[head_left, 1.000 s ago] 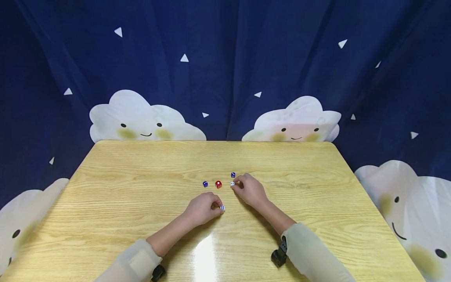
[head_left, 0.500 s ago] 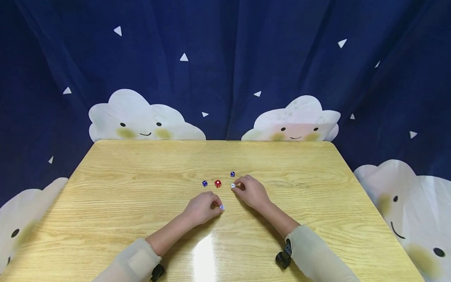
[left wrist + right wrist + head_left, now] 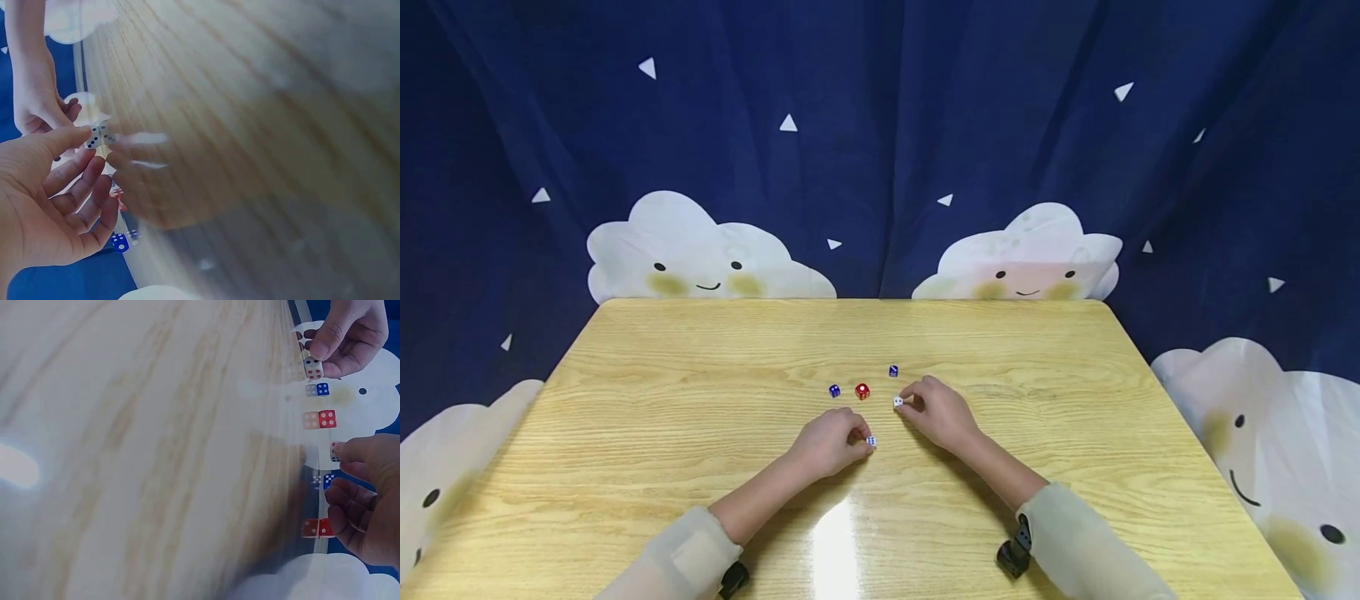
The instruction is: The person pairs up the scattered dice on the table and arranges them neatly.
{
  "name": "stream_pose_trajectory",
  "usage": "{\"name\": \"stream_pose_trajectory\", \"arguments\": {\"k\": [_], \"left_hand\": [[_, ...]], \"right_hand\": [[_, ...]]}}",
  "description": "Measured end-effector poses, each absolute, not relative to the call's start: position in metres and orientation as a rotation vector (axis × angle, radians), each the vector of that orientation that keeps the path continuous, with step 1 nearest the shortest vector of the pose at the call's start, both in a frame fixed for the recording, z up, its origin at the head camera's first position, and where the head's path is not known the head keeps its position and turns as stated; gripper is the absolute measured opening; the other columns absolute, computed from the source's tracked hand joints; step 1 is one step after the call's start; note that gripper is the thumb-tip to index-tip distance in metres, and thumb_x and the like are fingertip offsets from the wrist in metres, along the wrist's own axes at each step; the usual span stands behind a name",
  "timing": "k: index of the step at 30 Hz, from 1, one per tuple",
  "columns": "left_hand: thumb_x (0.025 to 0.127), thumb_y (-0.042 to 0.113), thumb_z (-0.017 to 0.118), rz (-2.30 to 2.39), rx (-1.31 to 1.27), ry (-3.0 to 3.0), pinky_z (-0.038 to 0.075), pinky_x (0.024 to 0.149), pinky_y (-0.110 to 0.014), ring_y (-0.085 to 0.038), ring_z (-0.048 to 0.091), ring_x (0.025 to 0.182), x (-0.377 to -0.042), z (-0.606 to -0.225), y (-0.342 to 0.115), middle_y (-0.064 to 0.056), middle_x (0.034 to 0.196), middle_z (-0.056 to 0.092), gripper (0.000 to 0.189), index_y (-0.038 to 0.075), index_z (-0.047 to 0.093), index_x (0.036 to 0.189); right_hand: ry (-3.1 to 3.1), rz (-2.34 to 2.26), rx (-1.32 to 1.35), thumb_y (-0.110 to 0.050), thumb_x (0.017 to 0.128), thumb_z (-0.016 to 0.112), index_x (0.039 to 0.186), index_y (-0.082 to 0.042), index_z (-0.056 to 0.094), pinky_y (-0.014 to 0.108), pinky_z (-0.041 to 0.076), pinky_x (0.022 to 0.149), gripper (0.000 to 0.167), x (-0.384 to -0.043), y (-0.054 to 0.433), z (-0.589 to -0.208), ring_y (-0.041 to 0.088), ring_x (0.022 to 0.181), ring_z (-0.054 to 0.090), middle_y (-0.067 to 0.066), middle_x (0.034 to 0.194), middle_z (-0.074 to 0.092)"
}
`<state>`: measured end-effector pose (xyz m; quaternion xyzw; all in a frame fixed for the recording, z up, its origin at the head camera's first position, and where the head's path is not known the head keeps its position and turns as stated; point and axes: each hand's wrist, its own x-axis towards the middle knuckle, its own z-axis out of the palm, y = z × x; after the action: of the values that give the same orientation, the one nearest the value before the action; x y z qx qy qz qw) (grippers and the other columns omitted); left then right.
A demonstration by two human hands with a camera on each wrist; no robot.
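In the head view my left hand (image 3: 829, 443) pinches a white die (image 3: 871, 442) between thumb and forefinger, low over the table. My right hand (image 3: 942, 412) pinches another white die (image 3: 898, 402), farther back and slightly to the right. Beyond the hands are a blue die (image 3: 834, 390), a red die (image 3: 862, 391) and a second blue die (image 3: 892, 371). The left wrist view shows the left hand's other fingers (image 3: 81, 203) loosely bent below its die. In the right wrist view a second red die (image 3: 325, 528) shows beside the right hand; the head view hides it.
The dice lie around the middle of a wooden table (image 3: 700, 350). A dark blue curtain (image 3: 865, 125) with white clouds hangs right behind its far edge. Wrist cameras (image 3: 1013, 558) sit at both cuffs, and light glares on the near tabletop.
My right hand has drawn its white die a little nearer to me, away from the blue die behind it. The left hand and its die have stayed in place.
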<state>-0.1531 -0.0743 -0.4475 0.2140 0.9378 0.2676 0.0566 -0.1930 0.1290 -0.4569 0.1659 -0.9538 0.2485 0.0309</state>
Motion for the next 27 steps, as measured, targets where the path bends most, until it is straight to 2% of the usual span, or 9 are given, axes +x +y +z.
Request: {"name": "stream_pose_trajectory", "arguments": {"k": [27], "left_hand": [[0.079, 0.025, 0.073, 0.805, 0.648, 2.849, 0.043, 0.061, -0.026, -0.009, 0.051, 0.071, -0.152, -0.448, -0.075, 0.002, 0.08, 0.06, 0.013, 0.014, 0.07, 0.084]], "right_hand": [[-2.924, 0.763, 0.717, -0.029, 0.083, 0.07, 0.094, -0.015, 0.071, 0.018, 0.04, 0.059, 0.018, -0.173, 0.135, -0.456, 0.002, 0.065, 0.046, -0.008, 0.076, 0.056]]}}
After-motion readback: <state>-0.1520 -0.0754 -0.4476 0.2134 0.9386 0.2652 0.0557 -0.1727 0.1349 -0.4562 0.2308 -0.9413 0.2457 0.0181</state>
